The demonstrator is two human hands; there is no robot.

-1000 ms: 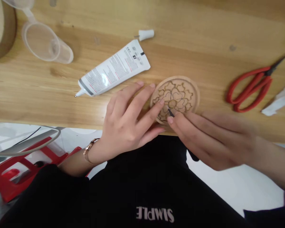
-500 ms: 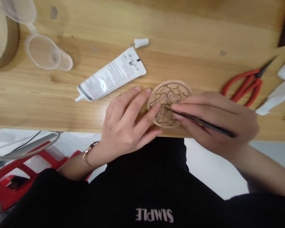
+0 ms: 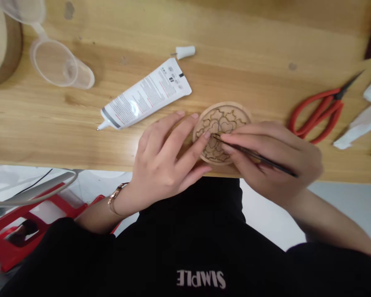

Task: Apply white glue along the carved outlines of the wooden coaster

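A round wooden disc with a raised rim lies near the table's front edge, its face covered with thin metal outlines of hearts, stars and wavy shapes. My right hand pinches dark tweezers, whose tips touch down around the middle of the disc. Spread over the disc's left side, my left hand rests with its index fingertip on the face, close to the tweezer tips. Whether the tips grip a piece of wire is too small to tell. Beyond my left hand lies a white glue tube, its nozzle pointing left.
A white cap with a pin lies behind the tube. Red-handled pliers and a crumpled white tissue are at right. At far left stand an open clear plastic cup and a thick wooden round.
My right hand with the tweezers has shifted slightly left, bringing the tips nearer my left index fingertip. My left hand stays in place on the disc.
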